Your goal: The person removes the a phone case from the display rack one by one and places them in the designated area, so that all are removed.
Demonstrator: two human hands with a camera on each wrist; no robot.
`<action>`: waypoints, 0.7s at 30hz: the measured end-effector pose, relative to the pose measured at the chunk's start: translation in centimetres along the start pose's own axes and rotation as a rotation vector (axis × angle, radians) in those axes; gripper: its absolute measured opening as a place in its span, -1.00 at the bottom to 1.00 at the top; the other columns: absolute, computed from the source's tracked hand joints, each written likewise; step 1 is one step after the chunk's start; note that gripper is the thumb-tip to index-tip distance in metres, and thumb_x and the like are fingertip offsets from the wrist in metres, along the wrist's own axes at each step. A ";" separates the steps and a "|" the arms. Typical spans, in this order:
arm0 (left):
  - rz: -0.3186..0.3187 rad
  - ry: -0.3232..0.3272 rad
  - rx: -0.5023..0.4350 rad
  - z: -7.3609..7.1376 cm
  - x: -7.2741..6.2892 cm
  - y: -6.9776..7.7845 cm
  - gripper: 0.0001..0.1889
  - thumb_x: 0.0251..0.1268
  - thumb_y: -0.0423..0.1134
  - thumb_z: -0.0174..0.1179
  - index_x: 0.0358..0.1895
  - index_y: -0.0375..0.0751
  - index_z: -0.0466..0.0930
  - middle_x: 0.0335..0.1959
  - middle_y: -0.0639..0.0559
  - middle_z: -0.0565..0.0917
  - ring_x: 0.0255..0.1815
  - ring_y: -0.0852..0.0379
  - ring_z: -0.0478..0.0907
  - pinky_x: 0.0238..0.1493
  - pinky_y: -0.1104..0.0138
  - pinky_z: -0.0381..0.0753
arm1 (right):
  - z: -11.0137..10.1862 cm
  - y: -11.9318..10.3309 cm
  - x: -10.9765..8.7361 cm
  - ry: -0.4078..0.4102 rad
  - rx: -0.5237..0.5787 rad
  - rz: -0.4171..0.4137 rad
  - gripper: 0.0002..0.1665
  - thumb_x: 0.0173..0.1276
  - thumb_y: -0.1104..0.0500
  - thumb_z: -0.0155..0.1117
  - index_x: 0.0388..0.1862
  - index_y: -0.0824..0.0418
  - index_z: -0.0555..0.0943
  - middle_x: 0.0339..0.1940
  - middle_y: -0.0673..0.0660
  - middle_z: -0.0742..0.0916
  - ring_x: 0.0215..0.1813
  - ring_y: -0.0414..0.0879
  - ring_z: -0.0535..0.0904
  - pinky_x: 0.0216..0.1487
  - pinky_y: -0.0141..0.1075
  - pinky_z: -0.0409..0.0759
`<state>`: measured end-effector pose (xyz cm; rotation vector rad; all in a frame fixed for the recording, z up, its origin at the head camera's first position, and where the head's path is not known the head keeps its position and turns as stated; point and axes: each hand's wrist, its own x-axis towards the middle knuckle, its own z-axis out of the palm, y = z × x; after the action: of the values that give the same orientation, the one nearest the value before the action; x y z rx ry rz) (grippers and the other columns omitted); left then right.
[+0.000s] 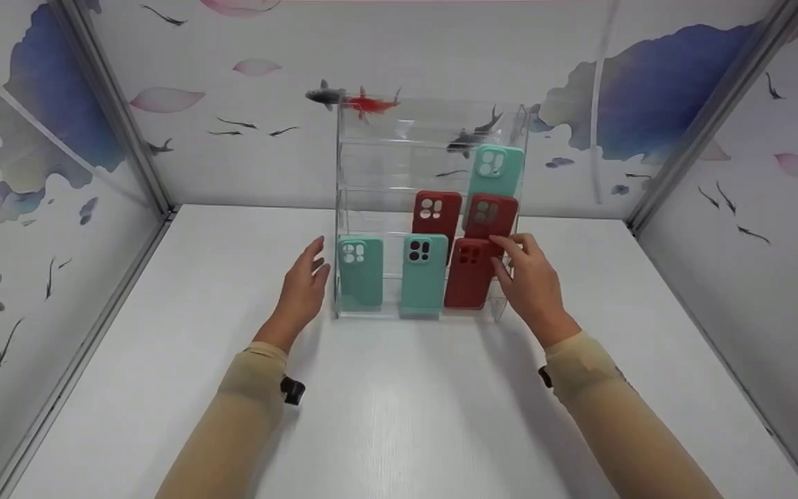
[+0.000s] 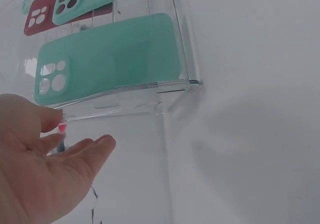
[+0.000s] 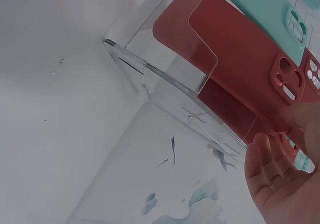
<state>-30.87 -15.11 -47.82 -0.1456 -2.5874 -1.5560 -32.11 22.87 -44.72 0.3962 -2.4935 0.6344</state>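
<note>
A clear tiered rack (image 1: 388,142) holds several phone cases. My right hand (image 1: 534,291) is at its right side. The thumb and index fingertip are right at the upper right edge of the front red phone case (image 1: 468,277); the other fingers stay loose beside the rack, as the right wrist view shows. That case stands in the bottom row, tilted. My left hand (image 1: 302,291) is beside the rack's left side, fingers extended and holding nothing, nearest the left green phone case (image 2: 110,58). Another green phone case (image 1: 424,274) stands between these two.
Behind the front row are a red phone case (image 1: 437,211) and, at right, another red phone case (image 1: 492,215) below a green phone case (image 1: 498,170). The rack stands on a white table (image 1: 385,402), enclosed by walls (image 1: 406,41) printed with fish and petals.
</note>
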 end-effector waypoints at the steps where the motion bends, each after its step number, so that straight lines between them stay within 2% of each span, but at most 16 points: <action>1: 0.001 -0.005 -0.019 0.1 0.1 -0.2 -0.44 0.73 -0.20 -0.14 0.66 -0.10 0.04 0.64 -0.13 0.22 0.60 -0.15 0.29 0.56 0.09 0.35 | 0.0 0.0 0.0 0.010 0.009 -0.005 -0.58 0.50 0.19 0.33 0.30 0.09 0.65 0.12 0.19 0.62 -0.14 0.05 0.69 -0.23 -0.05 0.65; 3: 0.002 -0.016 -0.043 0.1 0.3 -0.5 -0.46 0.73 -0.19 -0.14 0.65 -0.07 0.11 0.63 -0.09 0.26 0.57 -0.12 0.34 0.54 0.10 0.37 | 0.1 0.1 0.0 0.032 0.031 -0.018 -0.63 0.50 0.22 0.32 0.25 0.10 0.68 0.09 0.19 0.64 -0.13 0.05 0.70 -0.20 -0.06 0.67; 8: -0.041 -0.053 -0.105 0.4 0.6 -1.0 -0.51 0.70 -0.19 -0.06 0.58 0.01 0.26 0.56 -0.02 0.38 0.45 -0.06 0.48 0.34 0.15 0.60 | 0.2 0.0 -0.2 0.056 0.080 -0.018 -0.70 0.52 0.25 0.29 0.17 0.11 0.71 0.02 0.15 0.66 -0.12 -0.01 0.66 -0.13 -0.10 0.70; 11: -0.056 -0.043 -0.108 0.7 0.7 -1.2 -0.52 0.67 -0.19 0.01 0.55 0.04 0.31 0.50 0.00 0.44 0.38 -0.02 0.54 0.20 0.20 0.69 | 0.3 0.1 -0.3 0.057 0.092 -0.009 -0.69 0.53 0.25 0.27 0.19 0.10 0.71 0.02 0.13 0.68 -0.10 -0.03 0.66 -0.11 -0.13 0.71; 16: -0.044 -0.010 -0.086 1.1 0.7 -1.3 -0.54 0.64 -0.22 0.06 0.51 0.01 0.36 0.43 -0.02 0.50 0.29 -0.01 0.59 0.11 0.23 0.74 | 0.3 0.2 -0.4 0.071 0.122 -0.007 -0.69 0.52 0.26 0.28 0.19 0.12 0.72 0.01 0.14 0.70 -0.10 -0.01 0.68 -0.09 -0.14 0.72; 21: -0.042 -0.016 -0.064 1.3 0.6 -1.6 -0.53 0.66 -0.21 0.03 0.53 -0.01 0.34 0.47 -0.01 0.47 0.29 -0.01 0.59 0.13 0.25 0.72 | 0.0 0.2 -0.2 0.075 0.173 -0.003 -0.72 0.48 0.29 0.33 0.12 0.16 0.75 -0.04 0.15 0.73 -0.10 0.00 0.71 -0.09 -0.13 0.72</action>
<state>-31.76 -14.71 -49.69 -0.1107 -2.5700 -1.6600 -32.02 23.10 -44.90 0.4322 -2.3743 0.8517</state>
